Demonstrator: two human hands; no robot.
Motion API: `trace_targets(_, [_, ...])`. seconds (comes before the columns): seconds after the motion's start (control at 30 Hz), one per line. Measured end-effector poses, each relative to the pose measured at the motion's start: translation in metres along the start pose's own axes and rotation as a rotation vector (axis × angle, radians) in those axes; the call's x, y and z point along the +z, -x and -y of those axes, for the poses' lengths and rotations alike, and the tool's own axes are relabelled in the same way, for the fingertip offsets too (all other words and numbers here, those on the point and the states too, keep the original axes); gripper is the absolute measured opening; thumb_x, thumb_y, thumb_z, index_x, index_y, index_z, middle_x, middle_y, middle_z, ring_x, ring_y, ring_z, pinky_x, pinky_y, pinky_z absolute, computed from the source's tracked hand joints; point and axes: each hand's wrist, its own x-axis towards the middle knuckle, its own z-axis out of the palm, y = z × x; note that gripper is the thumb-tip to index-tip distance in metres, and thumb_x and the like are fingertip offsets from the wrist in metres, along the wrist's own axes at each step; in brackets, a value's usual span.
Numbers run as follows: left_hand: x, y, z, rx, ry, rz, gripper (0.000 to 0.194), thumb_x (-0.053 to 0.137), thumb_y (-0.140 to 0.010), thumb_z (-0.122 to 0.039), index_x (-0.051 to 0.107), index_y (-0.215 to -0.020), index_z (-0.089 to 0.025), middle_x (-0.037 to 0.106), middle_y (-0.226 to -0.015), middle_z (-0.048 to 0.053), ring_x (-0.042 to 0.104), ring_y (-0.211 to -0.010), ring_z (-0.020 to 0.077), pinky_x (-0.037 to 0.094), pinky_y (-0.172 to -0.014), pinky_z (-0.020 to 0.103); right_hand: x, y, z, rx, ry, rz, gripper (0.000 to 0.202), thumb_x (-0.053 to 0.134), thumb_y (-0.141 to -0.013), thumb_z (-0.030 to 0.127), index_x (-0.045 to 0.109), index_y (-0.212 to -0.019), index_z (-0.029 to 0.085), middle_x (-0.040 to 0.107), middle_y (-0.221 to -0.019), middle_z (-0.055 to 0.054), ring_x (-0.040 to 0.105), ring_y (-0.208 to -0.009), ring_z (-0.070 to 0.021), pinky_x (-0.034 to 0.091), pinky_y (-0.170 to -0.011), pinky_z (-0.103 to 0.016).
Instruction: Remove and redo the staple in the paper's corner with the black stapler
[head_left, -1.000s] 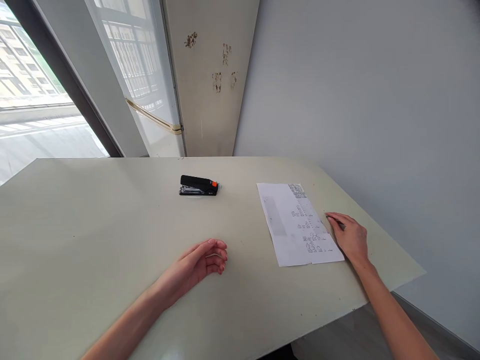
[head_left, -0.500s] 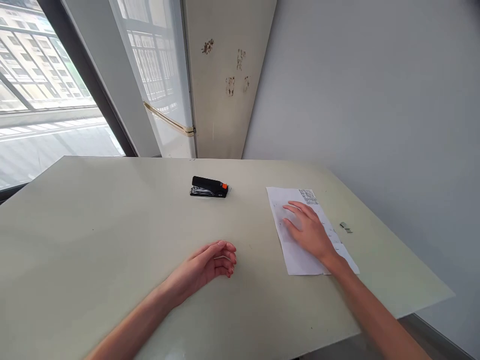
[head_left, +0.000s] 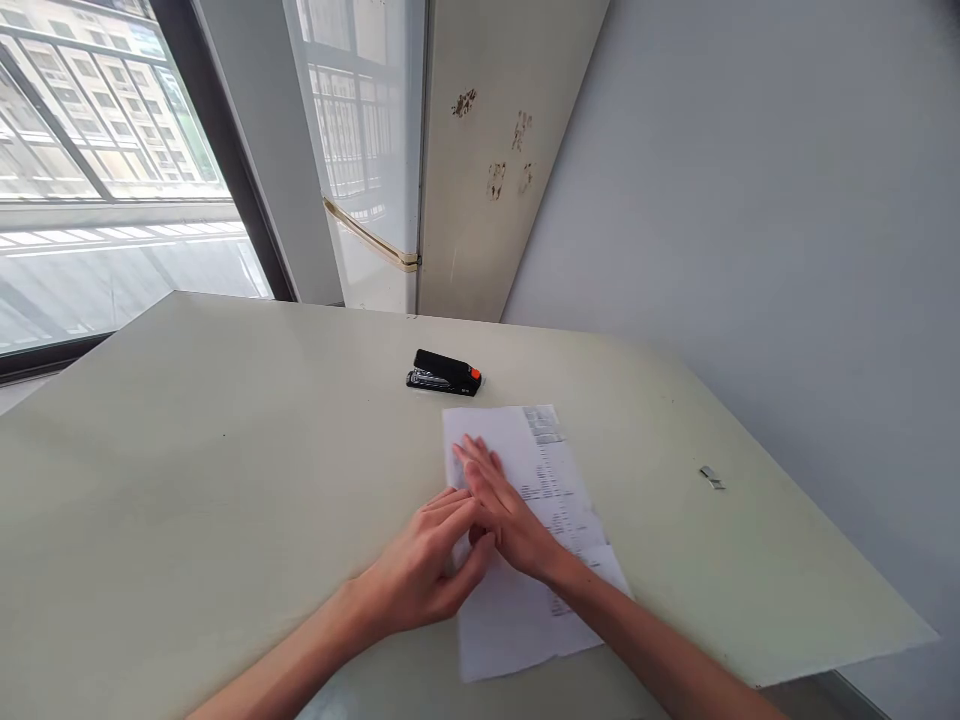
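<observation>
Right hand (head_left: pixel 514 520) lies flat, grip released, on thin printed paper (head_left: pixel 553 490); left hand (head_left: pixel 429 560) curls, grip unclear.

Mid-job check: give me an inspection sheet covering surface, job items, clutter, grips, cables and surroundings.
Surface: pale tabletop, with a few tiny dark specks.
Job items: printed paper, partly covered by the hands; black stapler with an orange-red patch, just beyond the paper's far edge.
Clutter: small grey strips to the right of the paper; too small to identify surely.
Grips: right hand over the paper, fingers extended; left hand against it, fingers bent. Whether the left hand holds anything cannot be told.
Cables: nothing seen.
Surroundings: window at left, gold handle on a tall white-fronted unit, grey wall at right.
</observation>
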Motion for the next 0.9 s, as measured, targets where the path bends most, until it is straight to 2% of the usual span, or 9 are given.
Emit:
trace_targets(0.1, [-0.009, 0.003, 0.006, 0.087, -0.094, 0.075, 0.014, 0.056, -0.098, -0.021, 0.068, -0.092, -0.022, 0.067, -0.082, 0.008, 0.060, -0.076, 0.0219, 0.045, -0.076, 0.034, 0.019, -0.021, 0.023, 0.064, -0.482, -0.039, 0.058, 0.034, -0.107, 0.056, 0.055, -0.152, 0.025, 0.041, -0.168, -0.001, 0.029, -0.160, -0.0225, 0.020, -0.133, -0.049])
trace_targets(0.2, [-0.014, 0.003, 0.018, 0.196, -0.218, 0.169, 0.010, 0.058, -0.095, -0.023, 0.068, -0.092, -0.021, 0.069, -0.086, 0.008, 0.060, -0.077, 0.0222, 0.045, -0.076, 0.036, 0.010, -0.032, 0.026, -0.022, -0.681, -0.190, 0.048, 0.040, -0.106, 0.048, 0.066, -0.135, 0.021, 0.059, -0.154, -0.008, 0.051, -0.148, -0.0242, 0.036, -0.127, -0.045])
trace_targets(0.27, [-0.015, 0.001, 0.027, 0.225, -0.300, 0.209, 0.009, 0.060, -0.095, -0.025, 0.066, -0.090, -0.021, 0.068, -0.086, 0.006, 0.058, -0.077, 0.0211, 0.044, -0.076, 0.036, -0.005, -0.027, 0.020, -0.080, -0.548, -0.274, 0.038, 0.052, -0.103, 0.048, 0.070, -0.125, 0.024, 0.064, -0.148, -0.006, 0.055, -0.143, -0.0242, 0.038, -0.125, -0.043])
trace_targets(0.33, [-0.016, -0.001, 0.033, 0.194, -0.357, 0.252, 0.013, 0.065, -0.095, -0.029, 0.062, -0.085, -0.021, 0.065, -0.081, 0.002, 0.057, -0.073, 0.0186, 0.044, -0.077, 0.035, -0.019, -0.018, 0.010, -0.039, -0.363, -0.313, 0.034, 0.061, -0.098, 0.049, 0.072, -0.121, 0.026, 0.066, -0.145, -0.005, 0.058, -0.137, -0.0255, 0.040, -0.122, -0.044])
trace_targets(0.43, [-0.020, -0.003, 0.036, 0.108, -0.399, 0.256, 0.023, 0.069, -0.094, -0.032, 0.056, -0.079, -0.021, 0.062, -0.074, -0.002, 0.053, -0.067, 0.0152, 0.044, -0.076, 0.033, -0.033, -0.006, -0.004, 0.060, -0.274, -0.305, 0.034, 0.064, -0.095, 0.051, 0.072, -0.116, 0.026, 0.068, -0.139, -0.007, 0.063, -0.127, -0.0269, 0.046, -0.115, -0.046])
trace_targets(0.5, [-0.025, -0.004, 0.037, 0.060, -0.437, 0.226, 0.030, 0.067, -0.097, -0.032, 0.051, -0.075, -0.021, 0.059, -0.069, -0.003, 0.050, -0.063, 0.0141, 0.043, -0.075, 0.032, -0.037, -0.004, -0.009, 0.052, -0.259, -0.269, 0.032, 0.064, -0.095, 0.051, 0.072, -0.113, 0.025, 0.070, -0.136, -0.008, 0.065, -0.124, -0.0260, 0.048, -0.112, -0.044])
trace_targets(0.6, [-0.028, -0.005, 0.040, 0.020, -0.494, 0.175, 0.037, 0.060, -0.102, -0.036, 0.047, -0.071, -0.020, 0.053, -0.064, -0.004, 0.045, -0.059, 0.0135, 0.041, -0.073, 0.032, -0.037, -0.009, -0.011, -0.015, -0.214, -0.218, 0.031, 0.063, -0.096, 0.050, 0.071, -0.110, 0.024, 0.073, -0.126, -0.008, 0.068, -0.116, -0.0240, 0.053, -0.105, -0.041])
trace_targets(0.73, [-0.026, -0.007, 0.045, 0.019, -0.515, 0.148, 0.039, 0.056, -0.104, -0.034, 0.044, -0.070, -0.020, 0.051, -0.062, -0.004, 0.042, -0.058, 0.0129, 0.039, -0.073, 0.032, -0.038, -0.021, -0.013, -0.099, -0.153, -0.211, 0.033, 0.061, -0.098, 0.053, 0.069, -0.104, 0.022, 0.074, -0.110, -0.008, 0.072, -0.097, -0.0216, 0.060, -0.084, -0.036])
trace_targets(0.9, [-0.026, -0.008, 0.046, 0.031, -0.485, 0.169, 0.039, 0.055, -0.104, -0.031, 0.041, -0.069, -0.020, 0.050, -0.062, -0.005, 0.041, -0.059, 0.0127, 0.039, -0.074, 0.032, -0.044, -0.046, -0.019, -0.139, -0.135, -0.291, 0.035, 0.061, -0.096, 0.055, 0.065, -0.107, 0.022, 0.073, -0.112, -0.009, 0.070, -0.084, -0.0193, 0.055, -0.060, -0.029])
